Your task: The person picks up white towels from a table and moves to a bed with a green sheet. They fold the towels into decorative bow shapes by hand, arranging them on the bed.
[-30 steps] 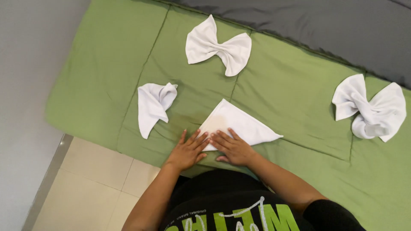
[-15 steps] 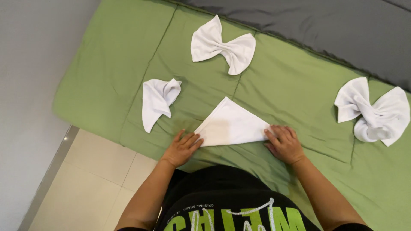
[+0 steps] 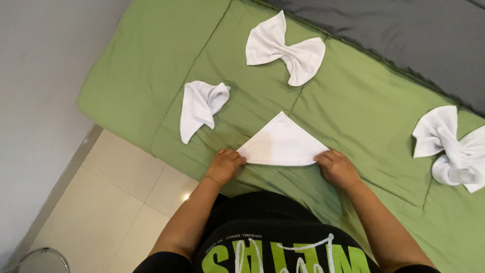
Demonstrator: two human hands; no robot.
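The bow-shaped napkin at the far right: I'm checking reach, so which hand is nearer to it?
Right. The right hand pinches the triangle napkin's corner, apart from that bow napkin; the left hand is farther away.

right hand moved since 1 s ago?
Yes. The right hand slid right along the white triangular folded cloth, from beside the left hand to the cloth's right corner.

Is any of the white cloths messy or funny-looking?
Mostly tidy. The triangle cloth lies flat, with the left hand and right hand at its corners. Two bow cloths look neat. Only the small cloth on the left looks rumpled and lopsided on the green sheet.
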